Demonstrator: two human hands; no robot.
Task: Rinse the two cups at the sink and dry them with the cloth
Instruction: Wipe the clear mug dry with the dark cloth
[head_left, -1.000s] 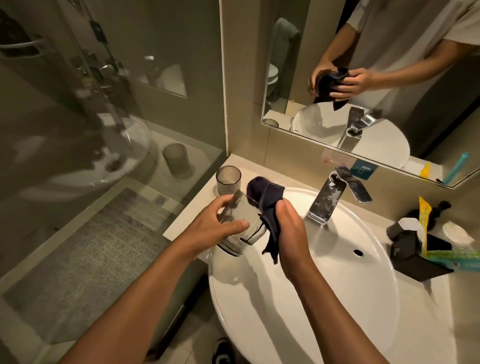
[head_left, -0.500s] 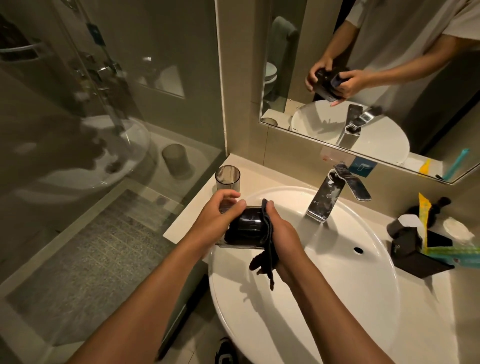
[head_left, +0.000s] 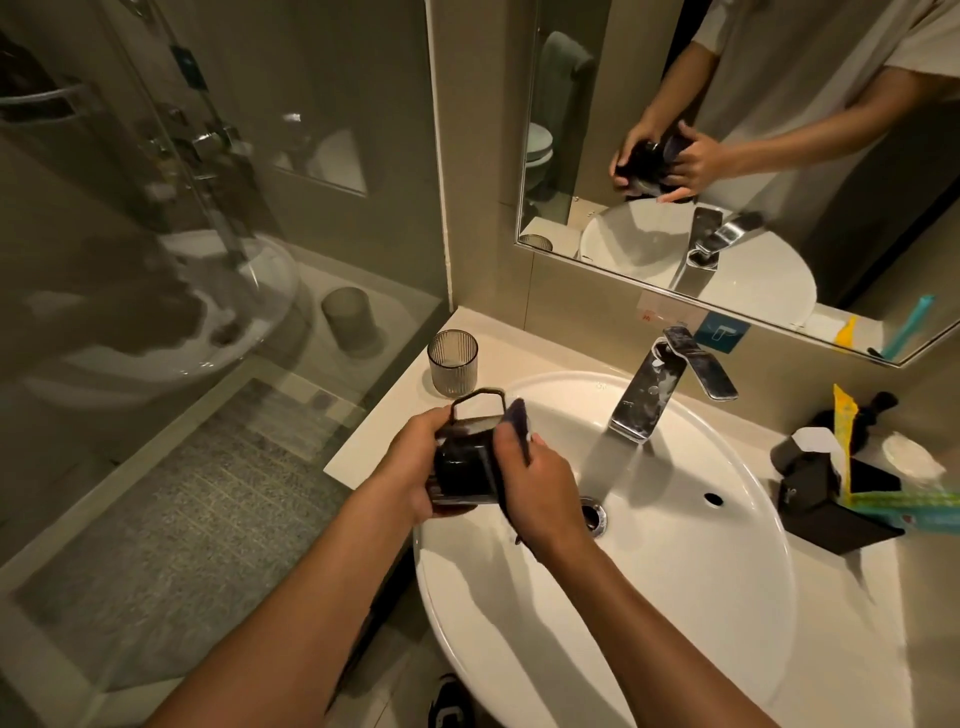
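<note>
My left hand (head_left: 415, 462) grips a clear glass cup with a handle (head_left: 465, 462), tipped on its side over the left rim of the white sink (head_left: 701, 597). My right hand (head_left: 540, 493) holds a dark cloth (head_left: 514, 423) that is pushed into the cup's mouth and makes the glass look black. The cup's handle points up and away from me. A second cup, ribbed grey glass (head_left: 453, 362), stands upright on the counter just beyond my hands.
A chrome tap (head_left: 654, 392) stands at the back of the basin, the drain (head_left: 592, 514) just right of my right hand. A black holder (head_left: 826, 499) with toothbrushes sits on the right. A mirror hangs above; a glass shower wall stands on the left.
The cloth went from outside the cup into it. The cup has turned in my left hand so that its handle now points up; both hands stayed over the sink's left rim.
</note>
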